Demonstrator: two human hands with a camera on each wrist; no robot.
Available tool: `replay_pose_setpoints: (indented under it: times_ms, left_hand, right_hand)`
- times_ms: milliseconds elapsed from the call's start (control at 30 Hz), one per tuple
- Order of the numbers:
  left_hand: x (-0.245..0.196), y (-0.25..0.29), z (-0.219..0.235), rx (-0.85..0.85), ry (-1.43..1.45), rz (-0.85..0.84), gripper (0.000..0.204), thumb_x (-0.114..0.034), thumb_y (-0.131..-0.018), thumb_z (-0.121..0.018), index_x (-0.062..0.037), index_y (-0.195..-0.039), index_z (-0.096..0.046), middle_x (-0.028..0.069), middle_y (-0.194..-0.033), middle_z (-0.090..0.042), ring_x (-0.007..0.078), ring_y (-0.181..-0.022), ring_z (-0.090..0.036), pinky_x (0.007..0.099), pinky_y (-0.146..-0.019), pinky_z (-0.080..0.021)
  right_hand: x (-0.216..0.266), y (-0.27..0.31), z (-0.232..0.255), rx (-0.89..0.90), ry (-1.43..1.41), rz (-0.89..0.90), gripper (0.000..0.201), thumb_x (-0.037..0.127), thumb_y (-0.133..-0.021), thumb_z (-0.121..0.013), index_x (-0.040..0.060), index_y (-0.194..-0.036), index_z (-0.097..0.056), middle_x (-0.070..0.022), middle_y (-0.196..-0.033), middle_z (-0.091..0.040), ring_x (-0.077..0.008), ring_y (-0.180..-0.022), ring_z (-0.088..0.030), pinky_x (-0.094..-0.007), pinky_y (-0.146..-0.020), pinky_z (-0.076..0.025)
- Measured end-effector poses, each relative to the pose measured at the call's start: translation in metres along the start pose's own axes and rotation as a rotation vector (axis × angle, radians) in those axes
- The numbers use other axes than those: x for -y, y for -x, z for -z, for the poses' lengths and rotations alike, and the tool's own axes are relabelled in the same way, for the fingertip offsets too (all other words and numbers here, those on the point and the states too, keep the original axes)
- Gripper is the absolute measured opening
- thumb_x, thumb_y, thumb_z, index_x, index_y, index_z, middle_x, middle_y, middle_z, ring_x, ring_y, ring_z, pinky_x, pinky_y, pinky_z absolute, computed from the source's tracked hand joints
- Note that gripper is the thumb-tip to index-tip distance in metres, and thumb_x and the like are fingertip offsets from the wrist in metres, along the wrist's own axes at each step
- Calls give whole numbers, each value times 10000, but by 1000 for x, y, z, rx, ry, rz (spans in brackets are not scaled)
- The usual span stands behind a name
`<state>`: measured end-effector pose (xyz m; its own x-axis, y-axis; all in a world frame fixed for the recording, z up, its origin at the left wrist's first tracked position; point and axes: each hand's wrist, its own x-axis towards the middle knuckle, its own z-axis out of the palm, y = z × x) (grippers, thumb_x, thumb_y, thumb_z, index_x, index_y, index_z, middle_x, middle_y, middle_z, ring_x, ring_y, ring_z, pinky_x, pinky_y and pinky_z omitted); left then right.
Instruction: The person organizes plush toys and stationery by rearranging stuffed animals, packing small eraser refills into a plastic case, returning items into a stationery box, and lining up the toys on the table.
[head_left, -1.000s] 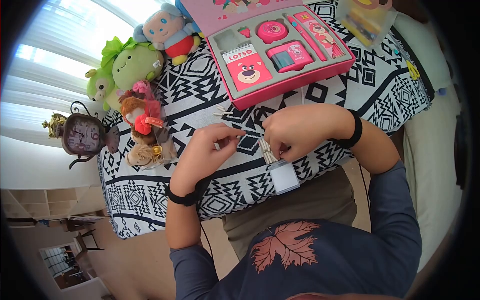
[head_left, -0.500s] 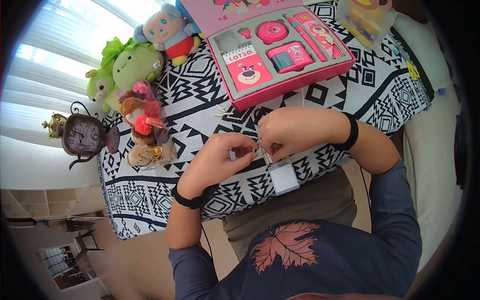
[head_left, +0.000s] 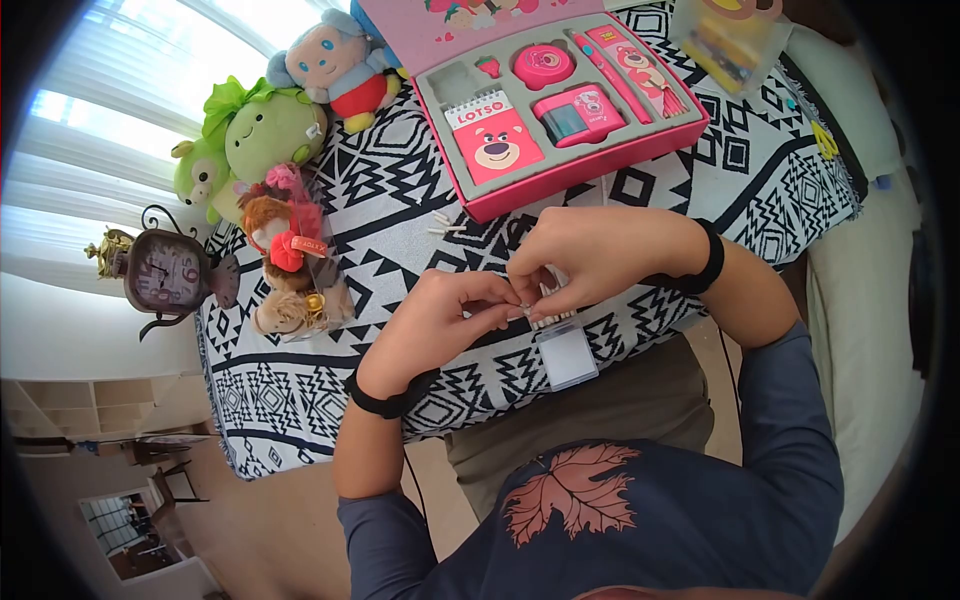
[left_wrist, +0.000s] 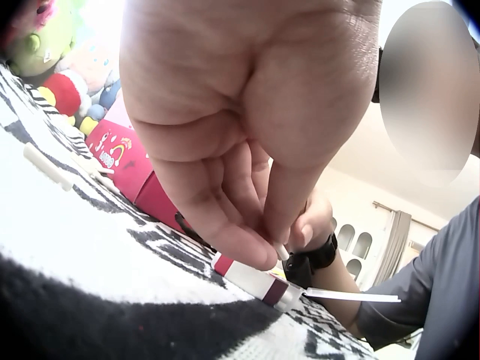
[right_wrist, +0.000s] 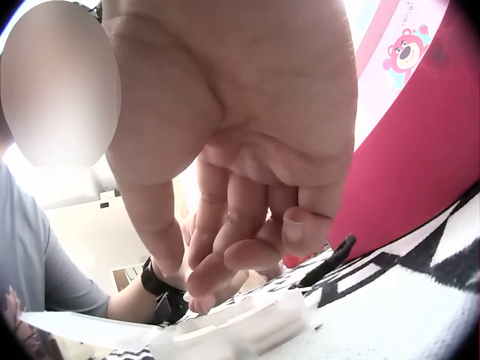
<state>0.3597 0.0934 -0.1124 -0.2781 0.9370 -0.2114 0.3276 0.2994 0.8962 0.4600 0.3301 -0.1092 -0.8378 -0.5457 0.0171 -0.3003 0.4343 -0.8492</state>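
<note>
In the head view my left hand (head_left: 425,315) pinches a small white stick (left_wrist: 282,252) between thumb and fingertips; the stick's end shows in the left wrist view. My right hand (head_left: 600,255) meets it from the other side, thumb and forefinger curled in at the same stick. Right under the fingertips lies a small clear case (right_wrist: 247,326) holding a row of white sticks, with its flat lid (head_left: 567,356) folded open toward the person. Dark red bands (left_wrist: 276,291) mark the case's contents in the left wrist view.
Several loose white sticks (head_left: 447,224) lie on the black-and-white patterned cloth (head_left: 385,235). Beyond the hands stands an open pink stationery box (head_left: 590,170). Plush toys (head_left: 275,130) and a clock (head_left: 165,268) are at the left, yellow scissors (head_left: 825,140) at the far right.
My left hand has moved right and in to the case. My right hand's fingers have lifted off the row of sticks and come together with the left fingertips.
</note>
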Motion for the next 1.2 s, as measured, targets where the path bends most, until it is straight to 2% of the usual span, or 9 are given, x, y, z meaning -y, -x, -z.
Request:
replay_pose_setpoints:
  times_ms: [200,300,433,533,600,700,833,1000,1200]
  left_hand:
    - [-3,0,-2,7,-6,-18,129,-31,-992,-716,28,-1106,-730,109,-917,-800,150,-835,-786,274,-747,-598]
    - [-4,1,1,-57,-89,-12,169,-49,-966,-762,14,-1115,-713,63,-942,-806,96,-825,-740,269,-761,-566]
    - [-3,0,5,-105,-154,10,180,-63,-937,-780,3,-1096,-726,52,-915,-781,106,-799,-708,283,-750,-551]
    - [-2,-1,5,-34,-231,-32,187,-76,-927,-792,-1,-1094,-752,68,-901,-752,153,-773,-686,305,-725,-548]
    - [4,-2,2,32,-225,-138,200,-81,-911,-803,-13,-1097,-779,94,-923,-740,200,-775,-676,320,-713,-547]
    - [1,-3,2,58,-234,-126,212,-80,-907,-803,-16,-1108,-788,116,-980,-747,224,-793,-680,321,-713,-552]
    - [4,-4,0,52,-238,-130,203,-73,-905,-798,-18,-1101,-791,109,-989,-764,218,-784,-680,319,-711,-553]
    - [8,-5,-3,18,-213,-153,150,-98,-910,-796,-47,-1051,-807,109,-876,-745,240,-704,-659,334,-666,-537]
    - [8,-6,-4,16,-233,-168,147,-112,-910,-801,-46,-1041,-805,109,-886,-747,248,-705,-659,338,-664,-537]
  right_hand:
    - [-1,-5,-6,-42,44,15,176,72,-856,-806,5,-876,-645,-104,-779,-739,-259,-719,-731,-351,-658,-547]
    - [6,-1,-1,-71,-24,-86,129,76,-868,-791,9,-899,-686,-111,-809,-763,-261,-725,-735,-351,-671,-553]
    - [2,3,1,-57,82,-81,85,74,-882,-762,13,-930,-728,-115,-819,-771,-272,-731,-736,-363,-681,-558]
    - [-3,2,0,-2,89,-75,90,83,-895,-742,22,-959,-760,-110,-805,-758,-279,-727,-731,-373,-687,-560]
    - [-11,0,-5,18,139,46,78,78,-894,-734,21,-943,-754,-101,-785,-739,-280,-710,-717,-384,-680,-555]
    - [-12,-2,-7,34,100,24,69,69,-889,-722,17,-926,-747,-97,-773,-721,-268,-692,-700,-377,-664,-539]
    - [0,0,-3,63,0,-91,70,54,-882,-711,-3,-916,-734,-106,-760,-715,-253,-672,-688,-362,-649,-524]
    - [0,-2,-8,87,54,-142,83,42,-873,-705,-30,-905,-730,-136,-725,-703,-241,-627,-668,-360,-633,-519]
    - [-3,-2,-11,73,50,-97,84,38,-864,-708,-35,-895,-732,-148,-735,-705,-261,-618,-651,-365,-632,-515]
